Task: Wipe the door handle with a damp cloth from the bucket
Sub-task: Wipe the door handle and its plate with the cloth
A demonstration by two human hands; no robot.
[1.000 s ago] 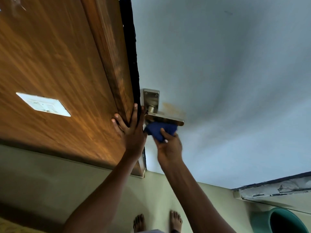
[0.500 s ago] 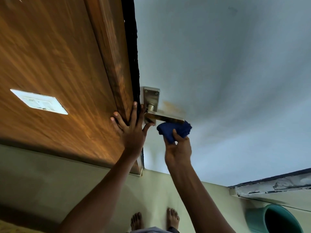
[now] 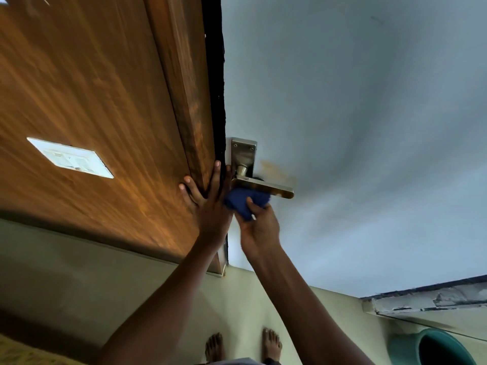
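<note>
A brass lever door handle [image 3: 266,189] with its steel backplate [image 3: 243,154] is fixed on the pale blue door [image 3: 355,127]. My right hand [image 3: 259,225] grips a bunched blue cloth [image 3: 246,201] and presses it against the underside of the lever, near the pivot end. My left hand [image 3: 210,204] lies flat with fingers spread on the edge of the wooden door frame [image 3: 189,88], touching the door's dark edge beside the handle. A green bucket [image 3: 432,349] stands on the floor at the lower right, partly cut off by the view's edge.
A white switch plate [image 3: 69,158] sits on the wood-panelled wall at left. A chipped grey step or ledge [image 3: 427,299] runs above the bucket. My bare feet [image 3: 243,347] stand on the pale green floor below the handle.
My right hand has slid the cloth from the free end of the lever back toward the pivot. My left hand stays on the frame.
</note>
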